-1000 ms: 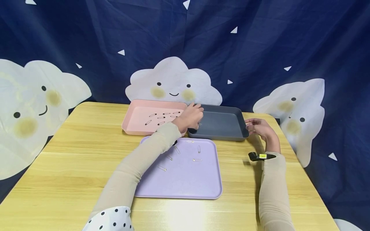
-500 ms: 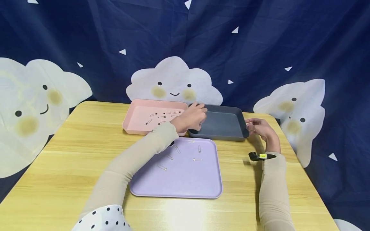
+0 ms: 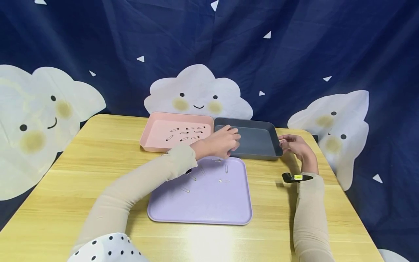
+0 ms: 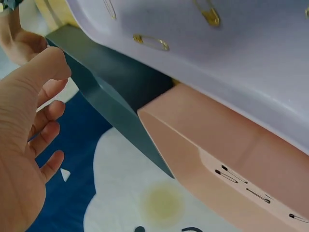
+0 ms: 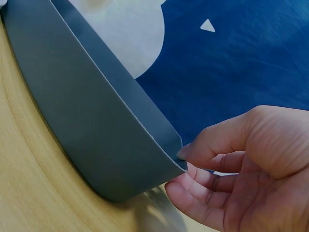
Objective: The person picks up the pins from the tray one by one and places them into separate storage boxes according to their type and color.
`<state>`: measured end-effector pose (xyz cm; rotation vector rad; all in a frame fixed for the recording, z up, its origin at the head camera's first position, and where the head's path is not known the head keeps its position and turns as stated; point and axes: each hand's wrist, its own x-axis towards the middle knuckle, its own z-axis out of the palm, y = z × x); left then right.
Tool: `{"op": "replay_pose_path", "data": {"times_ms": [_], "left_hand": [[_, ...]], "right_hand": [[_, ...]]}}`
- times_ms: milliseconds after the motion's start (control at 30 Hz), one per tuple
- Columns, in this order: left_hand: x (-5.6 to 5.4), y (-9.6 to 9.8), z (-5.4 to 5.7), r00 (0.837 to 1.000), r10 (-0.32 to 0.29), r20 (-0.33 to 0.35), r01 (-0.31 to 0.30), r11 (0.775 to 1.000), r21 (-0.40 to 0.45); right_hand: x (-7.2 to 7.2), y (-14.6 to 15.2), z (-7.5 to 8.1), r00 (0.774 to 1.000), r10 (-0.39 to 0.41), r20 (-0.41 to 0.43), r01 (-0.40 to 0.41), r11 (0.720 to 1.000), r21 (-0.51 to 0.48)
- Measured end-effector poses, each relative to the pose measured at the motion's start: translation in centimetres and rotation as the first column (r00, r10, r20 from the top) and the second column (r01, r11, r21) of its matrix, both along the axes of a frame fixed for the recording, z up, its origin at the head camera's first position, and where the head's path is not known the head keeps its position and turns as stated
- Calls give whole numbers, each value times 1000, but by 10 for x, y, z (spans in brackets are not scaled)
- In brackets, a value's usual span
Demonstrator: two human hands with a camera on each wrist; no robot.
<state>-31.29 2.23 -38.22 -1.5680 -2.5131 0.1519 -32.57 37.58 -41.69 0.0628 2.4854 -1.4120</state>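
Note:
My left hand (image 3: 222, 142) hovers over the near left part of the dark grey tray (image 3: 253, 140), by the far edge of the lilac tray (image 3: 209, 213). In the left wrist view its fingers (image 4: 49, 112) are loosely bent, and I see nothing between them. My right hand (image 3: 296, 146) pinches the right end of the grey tray; in the right wrist view the thumb (image 5: 212, 142) lies inside the corner and the fingers outside. Several gold safety pins (image 3: 224, 181) lie spread on the lilac tray. Black safety pins (image 3: 184, 133) lie in the pink tray (image 3: 155, 133).
The pink and grey trays stand side by side at the back of the wooden table (image 3: 82, 174), with the lilac tray in front of them. Behind the table hangs a dark blue curtain (image 3: 183, 36) with white clouds.
My left hand has moved right and a little nearer to me, from the seam between the pink and grey trays towards the lilac tray's far edge. The right hand keeps its place.

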Motion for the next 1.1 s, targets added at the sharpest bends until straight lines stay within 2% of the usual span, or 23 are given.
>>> {"op": "replay_pose_path", "data": {"times_ms": [167, 300, 467, 633, 800, 967, 1100], "left_hand": [[10, 1, -2, 997, -58, -45, 57, 998, -28], [17, 1, -5, 993, -89, -72, 86, 995, -53], [22, 0, -9, 993, -103, -57, 99, 993, -64], [25, -2, -17, 992, -121, -30, 119, 992, -51], [27, -5, -23, 990, -141, -14, 140, 989, -48], [29, -5, -26, 990, -139, 16, 140, 988, -68], [30, -3, -28, 991, -137, 6, 137, 986, -95]], "right_hand": [[0, -1, 2, 1000, -8, 12, 8, 1000, 5], [4, -8, 11, 999, -11, 30, 12, 1000, -9], [14, -19, 27, 999, -17, 37, 18, 1000, -15], [18, -21, 31, 999, -14, 34, 15, 1000, -20], [13, -17, 24, 999, -11, 33, 11, 1000, -17], [3, -6, 7, 1000, -13, 23, 13, 1000, -10], [-1, 0, 0, 1000, -16, 10, 15, 1000, 10]]}}
